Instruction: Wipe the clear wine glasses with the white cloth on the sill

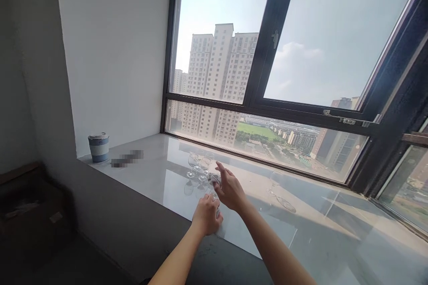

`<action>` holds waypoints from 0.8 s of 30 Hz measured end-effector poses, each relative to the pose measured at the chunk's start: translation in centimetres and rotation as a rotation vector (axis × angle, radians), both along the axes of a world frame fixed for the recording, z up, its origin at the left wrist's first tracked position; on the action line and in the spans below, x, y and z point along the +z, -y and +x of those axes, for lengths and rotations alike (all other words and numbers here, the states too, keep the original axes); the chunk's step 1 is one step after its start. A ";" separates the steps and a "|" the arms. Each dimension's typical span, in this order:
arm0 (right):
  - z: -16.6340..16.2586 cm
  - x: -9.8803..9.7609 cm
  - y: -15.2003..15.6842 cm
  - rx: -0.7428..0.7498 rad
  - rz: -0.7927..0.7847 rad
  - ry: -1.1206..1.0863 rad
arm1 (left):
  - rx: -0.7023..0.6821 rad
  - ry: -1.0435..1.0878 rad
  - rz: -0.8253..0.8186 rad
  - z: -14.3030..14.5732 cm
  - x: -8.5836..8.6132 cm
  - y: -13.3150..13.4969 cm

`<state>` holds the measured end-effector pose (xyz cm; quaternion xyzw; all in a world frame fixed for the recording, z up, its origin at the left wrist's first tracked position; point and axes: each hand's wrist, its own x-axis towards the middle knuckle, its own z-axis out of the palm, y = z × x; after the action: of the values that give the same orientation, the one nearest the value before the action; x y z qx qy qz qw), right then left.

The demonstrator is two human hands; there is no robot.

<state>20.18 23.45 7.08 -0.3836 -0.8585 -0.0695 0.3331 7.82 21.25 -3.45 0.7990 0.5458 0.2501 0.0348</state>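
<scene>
Over the front part of the sill, my left hand is closed low around a wine glass, most of which my fingers cover. My right hand is just above and to the right, index finger raised. Its thumb and lower fingers press a whitish, crumpled piece, which looks like a cloth, against the upper part of the glass. Behind my hands stand several clear stemmed glasses, among them one glass at the left and another closer in. A separate stemmed glass stands to the right.
The glossy tiled sill reflects the glasses and the window. A blue and white lidded cup stands at its left end, beside a pixelated patch. Dark window frames rise behind. A box-like brown object sits low at left.
</scene>
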 end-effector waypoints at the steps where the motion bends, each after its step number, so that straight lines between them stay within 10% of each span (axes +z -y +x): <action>1: -0.1 -0.1 -0.1 -0.006 0.009 -0.005 | -0.001 0.002 0.005 0.0 0.0 0.0; 24: -1.8 0.7 -1.9 -0.276 -0.281 0.077 | 0.030 -0.069 -0.019 0.1 0.5 0.3</action>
<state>18.38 25.37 7.82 -0.5373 -0.8112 -0.0088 0.2304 7.89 20.98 -2.92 0.7986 0.5609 0.2175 0.0195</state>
